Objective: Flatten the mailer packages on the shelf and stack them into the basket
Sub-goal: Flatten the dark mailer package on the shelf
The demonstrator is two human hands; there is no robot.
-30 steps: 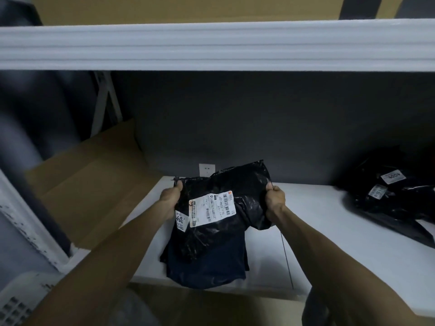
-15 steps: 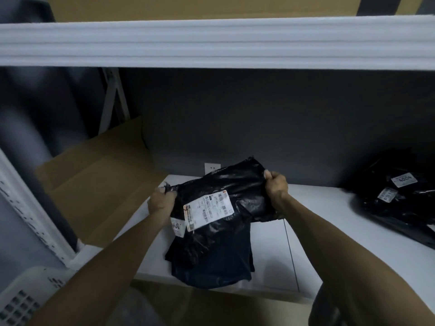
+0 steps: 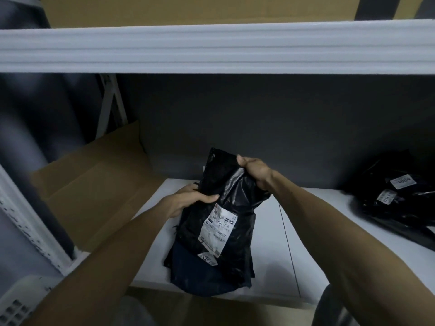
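1. On the shelf [image 3: 294, 243], near its front edge and left of centre: one black mailer [image 3: 235, 198], held up on end and tilted, label [image 3: 217, 230] facing the camera. Its lower end meets a darker flat piece [image 3: 207, 278] lying on the shelf; cannot tell whether that is the same package or a second one.
2. Left hand [image 3: 188, 198]: grips the mailer's left edge at about mid-height, thumb across the front, fingers hidden behind.
3. Right hand [image 3: 255, 171]: closed on the top right corner, fingers curled round the film, wrist higher than the left.
4. Both forearms reach forward from below, the right more raised.
5. Step, as judged: flattening of this mailer is in hand. The film looks puffed and creased, so not yet flat, and it is not yet in the basket.
6. Basket [image 3: 18, 300]: white, lower left, below shelf level, well apart from the mailer.
7. Next move probably calls for laying the mailer down label-up and pressing the air out, then carrying it left and down to the basket.
8. More mailers [image 3: 395, 198] wait in a pile at the shelf's right end.
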